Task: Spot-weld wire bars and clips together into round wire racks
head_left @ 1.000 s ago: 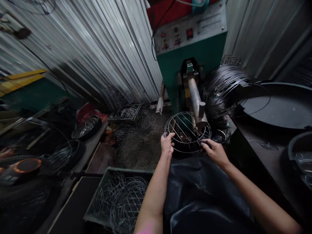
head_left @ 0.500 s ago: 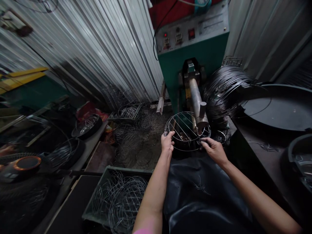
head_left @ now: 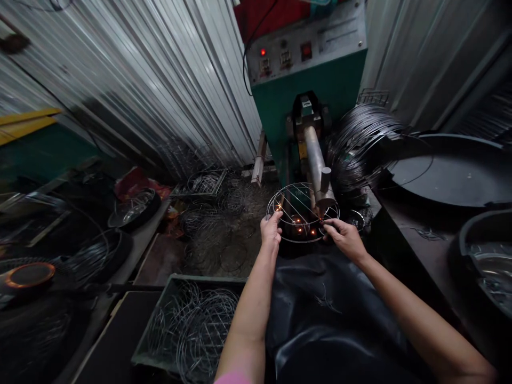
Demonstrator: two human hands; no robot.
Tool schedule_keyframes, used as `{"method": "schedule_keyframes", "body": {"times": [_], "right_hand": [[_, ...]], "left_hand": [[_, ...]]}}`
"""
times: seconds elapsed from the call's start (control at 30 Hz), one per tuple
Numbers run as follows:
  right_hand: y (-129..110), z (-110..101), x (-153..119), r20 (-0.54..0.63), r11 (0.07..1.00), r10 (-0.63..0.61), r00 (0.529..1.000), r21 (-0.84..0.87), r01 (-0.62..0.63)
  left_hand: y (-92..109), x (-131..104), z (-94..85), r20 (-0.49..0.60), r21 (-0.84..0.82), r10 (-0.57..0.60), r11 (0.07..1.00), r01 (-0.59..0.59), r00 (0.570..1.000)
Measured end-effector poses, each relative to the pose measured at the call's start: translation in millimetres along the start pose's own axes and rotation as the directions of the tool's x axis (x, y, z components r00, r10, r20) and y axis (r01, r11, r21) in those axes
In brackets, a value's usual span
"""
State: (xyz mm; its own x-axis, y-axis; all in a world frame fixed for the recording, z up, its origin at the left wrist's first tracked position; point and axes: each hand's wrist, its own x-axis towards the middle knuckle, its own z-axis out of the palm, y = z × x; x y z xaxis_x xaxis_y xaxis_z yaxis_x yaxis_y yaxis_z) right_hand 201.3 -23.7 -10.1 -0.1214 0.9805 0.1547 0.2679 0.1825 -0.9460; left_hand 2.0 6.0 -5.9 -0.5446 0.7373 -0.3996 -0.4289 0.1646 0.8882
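Note:
A round wire rack [head_left: 298,207] with parallel crossbars is held level beneath the thick metal arm [head_left: 315,152] of a green machine. My left hand [head_left: 272,229] is closed on the rack's left rim, thumb on top. At the near right rim, my right hand [head_left: 343,237] pinches with thumb and forefinger, right beside the arm's lower tip [head_left: 321,212]. Whether a small wire piece is also in that pinch I cannot tell. Orange sparks [head_left: 299,229] glow below and around the rack, one close to my left thumb.
The green machine [head_left: 276,101] carries a panel with a lit red lamp. A wire coil [head_left: 360,144] and large dark pan [head_left: 448,170] stand right. A green crate [head_left: 138,341] of wire rings sits lower left. A black apron [head_left: 308,314] covers my lap.
Orange sparks have appeared at the arm's tip and under the rack. Both hands keep their hold in nearly the same place; the whole view has shifted slightly.

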Motion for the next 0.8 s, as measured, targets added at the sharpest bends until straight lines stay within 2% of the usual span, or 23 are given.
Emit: {"method": "schedule_keyframes", "body": {"times": [0.13,0.23,0.27,0.33,0.4,0.47,0.5,0.57,0.7,0.8], "right_hand": [[7,-3,-14,-0.095,1.000,-0.017,0.995,-0.003,0.017],[30,-11,-43,-0.157,0.994,-0.004,0.988,-0.104,-0.013],[40,-14,-55,-0.121,0.983,0.019,0.992,-0.178,-0.041],[61,-15,-80,0.048,0.926,0.112,0.993,-0.369,-0.087],[77,-10,-99,0.270,0.820,0.256,0.928,-0.569,-0.060],[87,1,-111,0.392,0.718,0.370,0.842,-0.696,0.009],[90,9,-113,0.413,0.680,0.401,0.818,-0.732,0.037],[93,26,-115,0.412,0.632,0.432,0.802,-0.773,0.056],[95,54,-114,0.385,0.590,0.440,0.811,-0.805,0.062],[95,62,-120,0.365,0.588,0.416,0.833,-0.807,0.060]], "left_hand": [[2,-1,-1.1,-0.011,0.030,-0.016,0.999,0.016,1.000],[2,-2,-2.7,-0.017,0.059,-0.019,0.998,0.020,1.000],[2,-2,-3.1,-0.019,0.064,-0.014,0.998,0.015,1.000],[3,-3,-3.3,-0.026,0.071,0.001,0.997,0.000,1.000],[3,-5,-3.1,-0.040,0.077,0.011,0.997,-0.008,0.999],[4,-8,-3.1,-0.056,0.083,0.017,0.996,-0.012,0.998],[4,-9,-3.2,-0.061,0.083,0.021,0.996,-0.016,0.998],[3,-11,-3.4,-0.060,0.078,0.032,0.997,-0.027,0.998],[2,-12,-4.0,-0.052,0.059,0.039,0.998,-0.035,0.998],[1,-13,-3.3,-0.075,0.047,0.010,0.999,-0.006,0.997]]}}
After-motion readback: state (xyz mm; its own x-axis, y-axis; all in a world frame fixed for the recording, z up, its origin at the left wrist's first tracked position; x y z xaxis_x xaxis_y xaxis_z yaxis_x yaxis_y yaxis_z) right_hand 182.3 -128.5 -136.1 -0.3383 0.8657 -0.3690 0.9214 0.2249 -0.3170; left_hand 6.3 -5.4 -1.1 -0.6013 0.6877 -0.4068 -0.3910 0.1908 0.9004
